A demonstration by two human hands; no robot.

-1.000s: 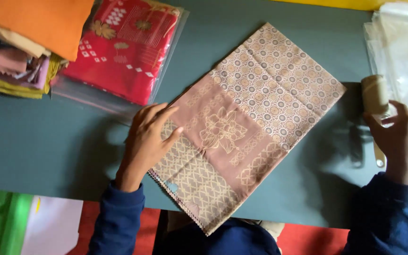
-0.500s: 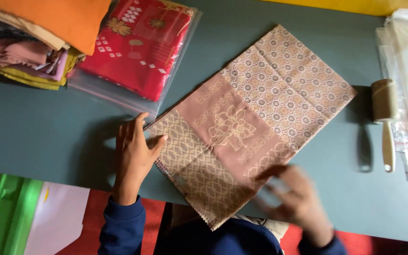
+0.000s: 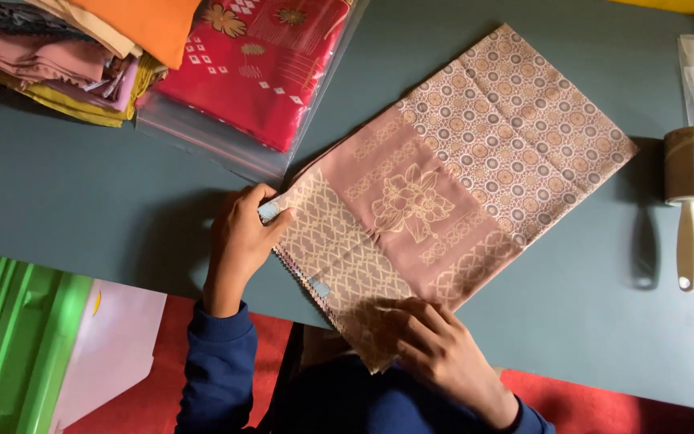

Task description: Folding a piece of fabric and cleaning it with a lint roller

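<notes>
**Patterned cloth pinched at its near end**

One folded rectangle of dusty-pink woven cloth with beige lattice and flower print is laid diagonally across the grey-blue matte worktop, its zigzag-cut near end overhanging the front edge. That end's left corner is clamped by the left hand — fingers together on it; its right corner is pinched by the right hand. One beige lint roller with a pale handle lies by the right edge, a red bagged fabric near the back edge.
</notes>
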